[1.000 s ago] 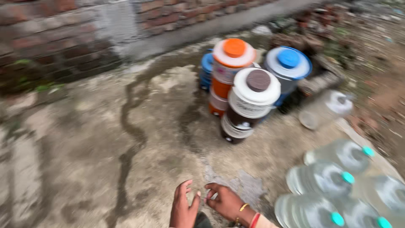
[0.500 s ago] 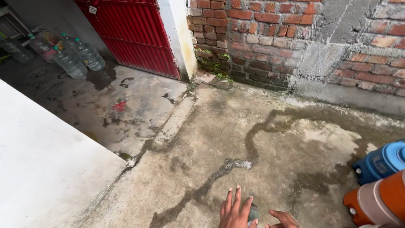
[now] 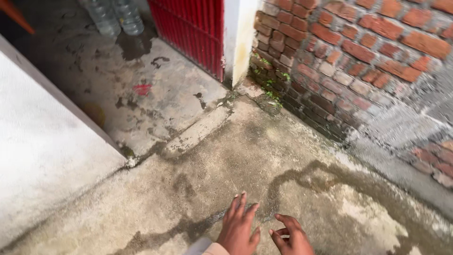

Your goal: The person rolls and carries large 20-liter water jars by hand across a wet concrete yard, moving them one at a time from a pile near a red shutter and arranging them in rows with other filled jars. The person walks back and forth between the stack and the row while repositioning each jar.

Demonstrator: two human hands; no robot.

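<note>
Hands low over wet concrete floor: left hand fingers spread, empty; right hand fingers curled, apparently empty, partly cut off.

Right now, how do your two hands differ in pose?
The left hand is spread flat with its fingers straight and pointing forward; the right hand has its fingers curled inward, claw-like. The left hand reaches further ahead over the concrete floor; the right sits lower in the frame. A pale sleeve shows at the left wrist; none shows at the right. Both are empty, palms down, close together above the wet streak.
</note>
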